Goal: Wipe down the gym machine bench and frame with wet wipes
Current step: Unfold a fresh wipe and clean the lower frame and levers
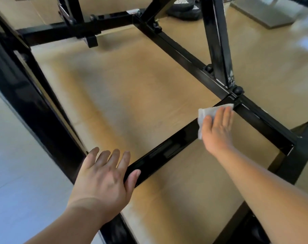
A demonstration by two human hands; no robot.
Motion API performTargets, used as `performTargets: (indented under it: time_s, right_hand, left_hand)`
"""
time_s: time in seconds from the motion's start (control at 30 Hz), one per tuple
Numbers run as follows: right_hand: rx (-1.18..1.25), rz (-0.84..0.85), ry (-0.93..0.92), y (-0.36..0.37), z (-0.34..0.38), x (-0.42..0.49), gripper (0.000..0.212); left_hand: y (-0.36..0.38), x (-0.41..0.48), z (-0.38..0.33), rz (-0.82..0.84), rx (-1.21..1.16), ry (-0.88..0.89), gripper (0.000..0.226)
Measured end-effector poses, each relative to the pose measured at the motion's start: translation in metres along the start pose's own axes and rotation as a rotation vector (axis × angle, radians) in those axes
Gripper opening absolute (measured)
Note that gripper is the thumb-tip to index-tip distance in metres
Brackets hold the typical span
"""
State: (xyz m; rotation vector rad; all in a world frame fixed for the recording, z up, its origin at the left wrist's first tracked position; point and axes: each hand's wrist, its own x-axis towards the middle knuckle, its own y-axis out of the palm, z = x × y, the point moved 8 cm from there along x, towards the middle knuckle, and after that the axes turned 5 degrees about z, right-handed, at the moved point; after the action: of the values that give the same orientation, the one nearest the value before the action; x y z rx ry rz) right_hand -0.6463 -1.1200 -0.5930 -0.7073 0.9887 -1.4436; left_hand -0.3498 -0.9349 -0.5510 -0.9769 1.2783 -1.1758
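Right hand (217,127) flat, pressed wet wipe (205,113) on crossbar (167,150) at far-right joint; left hand (103,180) released, spread, thumb touched near-left end; open floor (132,95) beyond

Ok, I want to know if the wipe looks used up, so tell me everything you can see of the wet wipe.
The wet wipe is white, thin and cloth-like, bunched into a rough folded pad. It lies on the glossy black crossbar of the frame, near its joint with the side rail. The right hand presses it down with straight fingers and covers most of it; only its left edge and far corner show. No dirt shows, though the picture is blurred.
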Motion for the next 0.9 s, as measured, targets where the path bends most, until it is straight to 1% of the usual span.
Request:
performTargets:
  time_s: [0.1,0.2,0.33,0.4,0.47,0.57,0.6,0.67,0.73,0.8,0.87,0.9]
  right_hand:
    - [0.19,-0.02,0.133,0.0,0.005,-0.002,0.072]
    - [0.405,-0.016,0.206,0.022,0.034,-0.043,0.077]
    - [0.627,-0.021,0.134,0.072,0.072,-0.121,0.084]
    - [0.687,-0.004,0.151,0.084,0.071,-0.127,0.083]
    - [0.698,-0.03,0.196,0.071,0.059,-0.101,0.082]
    - [0.616,-0.123,0.202,0.029,0.024,-0.04,0.066]
    - [0.587,-0.126,0.201,0.02,0.012,-0.023,0.065]
    - [0.537,-0.109,0.239,0.011,0.0,-0.006,0.068]
    - [0.485,-0.11,0.296,0.017,0.009,-0.012,0.072]
    - [0.488,-0.146,0.301,0.032,0.031,-0.041,0.076]
    - [0.52,-0.168,0.213,0.056,0.057,-0.09,0.079]
    - [0.511,-0.173,0.135,0.069,0.072,-0.121,0.082]
  left_hand:
    - [0.002,-0.001,0.002,0.046,0.018,-0.012,0.072]
    - [0.002,-0.002,0.002,0.042,0.029,-0.005,0.071]
    - [0.001,-0.001,0.002,0.007,0.018,-0.003,0.069]
    - [0.0,-0.001,0.002,0.002,0.015,-0.002,0.069]
    - [0.0,-0.002,0.002,0.008,0.003,-0.002,0.07]
    - [0.0,-0.003,0.002,0.014,0.008,0.001,0.071]
    - [-0.002,-0.002,0.002,0.018,0.008,-0.001,0.072]
    - [0.0,-0.002,0.002,0.051,0.02,-0.005,0.074]
    - [0.002,-0.003,0.003,0.064,0.026,-0.005,0.075]
    - [-0.001,-0.003,0.002,0.048,0.006,-0.002,0.072]
    - [-0.002,-0.004,0.002,0.025,-0.024,0.007,0.067]
    - [-0.002,-0.004,0.003,0.007,-0.039,0.017,0.064]
